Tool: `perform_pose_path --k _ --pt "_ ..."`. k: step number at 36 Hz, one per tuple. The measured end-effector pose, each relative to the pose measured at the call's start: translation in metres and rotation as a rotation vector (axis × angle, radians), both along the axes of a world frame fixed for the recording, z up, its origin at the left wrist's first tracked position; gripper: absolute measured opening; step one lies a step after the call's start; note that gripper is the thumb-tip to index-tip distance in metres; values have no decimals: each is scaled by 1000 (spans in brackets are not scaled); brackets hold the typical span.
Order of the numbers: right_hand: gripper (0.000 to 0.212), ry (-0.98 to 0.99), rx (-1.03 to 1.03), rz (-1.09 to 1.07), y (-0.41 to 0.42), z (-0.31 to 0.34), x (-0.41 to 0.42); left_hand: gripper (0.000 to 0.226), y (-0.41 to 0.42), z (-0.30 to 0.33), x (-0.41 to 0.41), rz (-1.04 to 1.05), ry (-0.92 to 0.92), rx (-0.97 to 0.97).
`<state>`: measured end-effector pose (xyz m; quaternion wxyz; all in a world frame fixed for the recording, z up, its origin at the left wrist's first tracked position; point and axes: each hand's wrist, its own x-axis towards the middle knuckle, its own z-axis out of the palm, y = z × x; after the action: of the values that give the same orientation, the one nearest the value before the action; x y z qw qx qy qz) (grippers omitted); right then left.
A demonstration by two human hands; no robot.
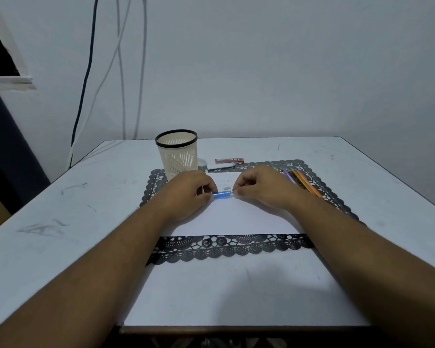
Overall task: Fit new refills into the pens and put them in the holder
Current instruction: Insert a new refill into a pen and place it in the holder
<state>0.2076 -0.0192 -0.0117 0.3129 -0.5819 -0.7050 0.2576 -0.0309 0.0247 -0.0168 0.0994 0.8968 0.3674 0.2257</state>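
A blue pen (222,195) lies level between my two hands over a white paper sheet (236,217). My left hand (189,192) grips its left end with curled fingers. My right hand (259,188) pinches its right end, where a thin pale tip shows. A cream mesh holder (177,154) with a black rim stands upright just behind my left hand; nothing shows above its rim. Several coloured pens (303,182), orange and purple among them, lie on the mat behind my right hand.
A black lace mat (231,247) covers the middle of the white table (60,222). A red box (229,160) and a dark pen (220,168) lie behind the paper. A small pale piece (226,188) rests on the sheet. Cables hang down the wall at the left.
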Motion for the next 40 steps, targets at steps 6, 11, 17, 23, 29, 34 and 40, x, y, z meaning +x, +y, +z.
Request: perform_pose_path --k 6,11,17,23,29,34,40 --pt "7 -24 15 -6 -1 3 -2 13 -1 1 1 5 -4 -7" --pt "8 -26 7 -1 0 4 1 14 -1 2 1 -3 -1 5" --pt "11 -66 15 -44 0 5 9 14 5 0 -2 18 34 8" --pt "9 -44 63 -84 3 3 14 12 8 1 -9 27 51 -24" --pt "8 -53 52 -58 8 -3 -5 12 8 2 -9 -19 75 -70" --pt "9 -166 65 -52 11 -3 -17 13 7 1 -8 -45 53 -79" --pt "7 -196 85 -82 12 -4 -15 13 4 1 -4 -49 63 -46"
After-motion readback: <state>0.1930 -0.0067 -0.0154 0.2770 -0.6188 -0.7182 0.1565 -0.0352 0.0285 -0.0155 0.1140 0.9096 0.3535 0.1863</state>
